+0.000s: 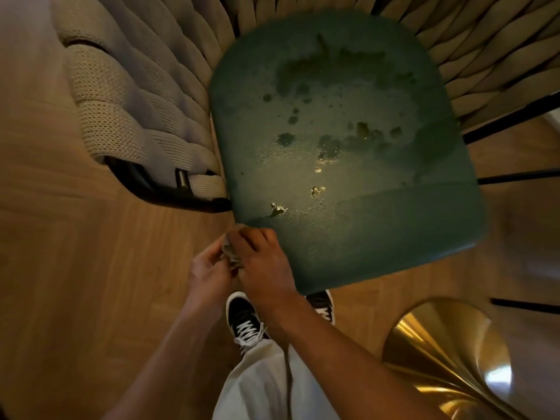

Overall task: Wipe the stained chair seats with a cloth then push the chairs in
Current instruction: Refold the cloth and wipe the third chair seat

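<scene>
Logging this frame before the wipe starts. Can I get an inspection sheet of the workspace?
Surface: dark green textured chair seat, blotched with dark stains and a few shiny wet spots toward the front edge.
Job's things: small crumpled pale cloth held at the seat's front left corner, mostly hidden by the hands; beige woven rope chair back wraps round the seat.
Clutter: nothing seen.
Hands: left hand and right hand both pinch the cloth.
Cables: nothing seen.
Surroundings: light wooden plank floor; shiny brass cone-shaped base at lower right; black lace-up shoes below the seat.
</scene>
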